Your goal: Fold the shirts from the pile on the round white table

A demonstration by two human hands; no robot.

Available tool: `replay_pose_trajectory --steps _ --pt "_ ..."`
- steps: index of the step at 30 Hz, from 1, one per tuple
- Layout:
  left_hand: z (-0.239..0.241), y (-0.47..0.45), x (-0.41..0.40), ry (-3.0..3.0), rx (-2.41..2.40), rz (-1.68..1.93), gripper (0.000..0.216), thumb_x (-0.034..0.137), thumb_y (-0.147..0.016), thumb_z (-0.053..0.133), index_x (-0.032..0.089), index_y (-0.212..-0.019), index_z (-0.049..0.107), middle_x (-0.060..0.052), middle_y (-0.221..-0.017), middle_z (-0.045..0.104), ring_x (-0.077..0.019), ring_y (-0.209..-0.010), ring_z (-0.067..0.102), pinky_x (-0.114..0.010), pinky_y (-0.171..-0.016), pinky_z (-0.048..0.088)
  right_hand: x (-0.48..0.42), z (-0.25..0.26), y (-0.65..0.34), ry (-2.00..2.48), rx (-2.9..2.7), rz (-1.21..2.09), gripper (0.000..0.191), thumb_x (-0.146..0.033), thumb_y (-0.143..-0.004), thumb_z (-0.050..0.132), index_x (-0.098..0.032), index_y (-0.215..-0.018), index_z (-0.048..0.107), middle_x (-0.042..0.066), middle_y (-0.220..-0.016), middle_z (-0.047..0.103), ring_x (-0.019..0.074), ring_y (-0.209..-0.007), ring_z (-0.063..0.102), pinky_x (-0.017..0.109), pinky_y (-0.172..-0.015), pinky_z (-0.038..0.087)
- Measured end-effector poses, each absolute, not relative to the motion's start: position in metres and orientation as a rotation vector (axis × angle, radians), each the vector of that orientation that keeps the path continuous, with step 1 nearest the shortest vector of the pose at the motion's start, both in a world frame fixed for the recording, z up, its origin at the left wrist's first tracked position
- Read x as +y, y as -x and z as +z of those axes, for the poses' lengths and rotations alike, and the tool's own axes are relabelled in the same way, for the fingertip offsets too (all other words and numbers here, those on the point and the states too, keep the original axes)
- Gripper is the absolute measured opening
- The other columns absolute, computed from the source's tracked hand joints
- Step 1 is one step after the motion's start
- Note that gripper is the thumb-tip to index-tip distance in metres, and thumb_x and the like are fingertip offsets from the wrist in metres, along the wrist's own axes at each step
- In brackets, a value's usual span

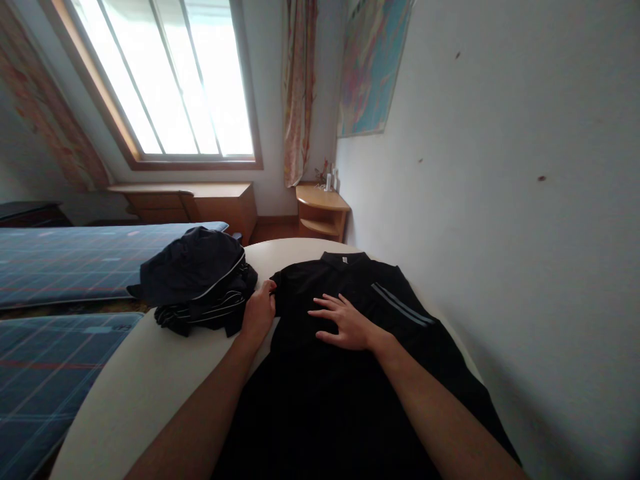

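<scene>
Black shirt [320, 400], cut off below; left grip [260, 310] seemingly pinches its sleeve [281, 299], right grip [345, 325] spread flat.

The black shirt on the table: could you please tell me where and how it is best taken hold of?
Probably at both shoulders, one hand from each side: the black shirt lies flat, collar at the far end, with the shoulder edges exposed. The left hand seems to pinch the left edge; the right hand is spread over the fabric.

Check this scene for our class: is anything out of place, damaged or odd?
Yes: small dark spots mark the white wall right of the poster, odd against its bare surface; holes or stains, I can't tell. No damage shows on the black shirt.
</scene>
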State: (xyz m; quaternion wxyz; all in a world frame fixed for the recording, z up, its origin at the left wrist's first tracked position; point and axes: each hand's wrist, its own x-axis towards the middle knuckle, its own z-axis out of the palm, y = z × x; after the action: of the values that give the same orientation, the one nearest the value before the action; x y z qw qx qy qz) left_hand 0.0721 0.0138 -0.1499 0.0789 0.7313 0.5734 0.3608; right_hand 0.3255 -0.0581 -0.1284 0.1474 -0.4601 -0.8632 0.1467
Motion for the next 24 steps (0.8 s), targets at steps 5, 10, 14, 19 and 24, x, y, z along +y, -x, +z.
replay_pose_trajectory --steps 5,10,14,19,24 --pt "-0.135 -0.076 0.013 -2.094 1.812 1.218 0.012 0.016 -0.092 0.047 0.02 -0.097 0.058 -0.007 -0.09 0.071 -0.0219 -0.082 0.069 -0.033 -0.08 0.052 -0.057 -0.13 -0.326 1.321 -2.472 0.419 0.054 -0.053 -0.087 0.062 -0.034 -0.138 0.056 0.007 -0.154 0.042 0.0312 -0.146 0.03 0.062 -0.117 0.013" --pt "-0.112 -0.096 -0.008 -2.288 1.294 1.37 0.016 0.028 -0.098 0.045 0.022 -0.11 0.055 -0.008 -0.124 0.067 -0.0189 -0.11 0.066 -0.033 -0.098 0.05 -0.052 -0.134 -0.325 1.335 -2.224 0.404 0.046 -0.046 -0.093 0.055 -0.024 -0.134 0.057 0.01 -0.137 0.06 0.0262 -0.131 0.051 0.051 -0.116 0.028" --pt "-0.116 -0.109 -0.028 -2.547 0.926 1.126 0.037 0.025 -0.094 0.055 0.022 -0.13 0.047 -0.012 -0.149 0.047 -0.023 -0.136 0.048 -0.042 -0.112 0.04 -0.046 -0.139 -0.332 1.544 -1.834 0.29 0.048 -0.026 -0.092 0.05 -0.02 -0.14 0.048 0.009 -0.116 0.069 0.0216 -0.106 0.064 0.038 -0.099 0.047" --pt "-0.145 -0.103 -0.031 -2.543 1.128 0.961 0.062 0.02 -0.087 0.06 0.02 -0.144 0.035 -0.015 -0.153 0.039 -0.0277 -0.14 0.04 -0.048 -0.115 0.037 -0.043 -0.141 -0.341 1.556 -1.865 0.271 0.064 -0.015 -0.082 0.052 -0.026 -0.144 0.045 0.005 -0.116 0.069 0.0214 -0.104 0.064 0.038 -0.099 0.046" --pt "-0.156 -0.089 -0.028 -2.556 1.188 0.884 0.047 0.028 -0.094 0.052 0.019 -0.139 0.044 -0.012 -0.143 0.052 -0.0254 -0.134 0.047 -0.044 -0.113 0.038 -0.04 -0.142 -0.339 1.499 -2.01 0.228 0.041 -0.013 -0.082 0.052 -0.025 -0.118 0.069 0.004 -0.117 0.07 0.0221 -0.113 0.06 0.04 -0.107 0.04"
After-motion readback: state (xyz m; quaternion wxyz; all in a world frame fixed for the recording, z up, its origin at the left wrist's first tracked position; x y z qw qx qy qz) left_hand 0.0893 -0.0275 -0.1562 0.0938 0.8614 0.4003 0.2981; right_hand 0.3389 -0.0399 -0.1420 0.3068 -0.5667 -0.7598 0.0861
